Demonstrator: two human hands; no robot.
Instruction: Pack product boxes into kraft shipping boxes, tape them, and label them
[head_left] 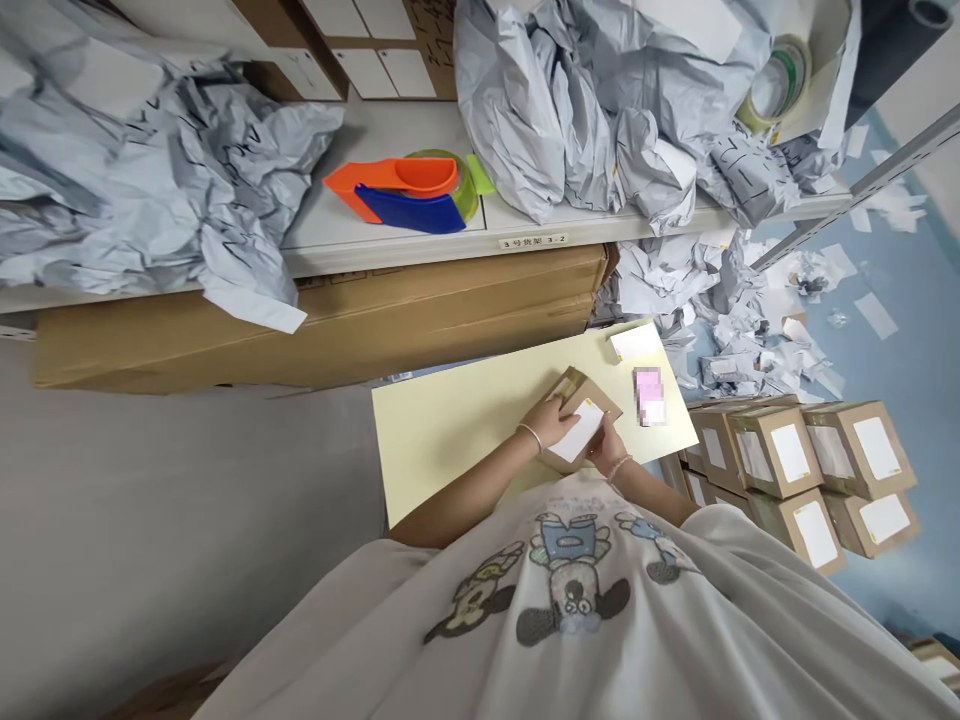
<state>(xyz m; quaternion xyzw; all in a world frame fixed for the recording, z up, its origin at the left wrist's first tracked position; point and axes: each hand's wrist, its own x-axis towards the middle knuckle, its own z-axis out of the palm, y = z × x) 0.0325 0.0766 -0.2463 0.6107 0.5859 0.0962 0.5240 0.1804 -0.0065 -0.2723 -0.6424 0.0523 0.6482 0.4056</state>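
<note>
A small brown cardboard box [596, 390] with a white label [579, 432] on its upper face is tilted at the near side of a pale yellow table [442, 430]. My left hand [550, 424] grips the box from the left, with its thumb reaching over the label. On the other side, my right hand [606, 446] holds the box near the label's right edge, its fingers partly hidden. A pink phone-like item [649, 396], blurred out, lies to the right. Behind it is a stack of white labels [635, 343].
An orange and blue tape dispenser [409, 192] sits on the shelf [337, 250] ahead, between crumpled grey bags [517, 120]. Labelled boxes [780, 455] are stacked right of the table. Torn packaging [739, 330] litters the blue floor. A long carton [337, 330] lies under the shelf.
</note>
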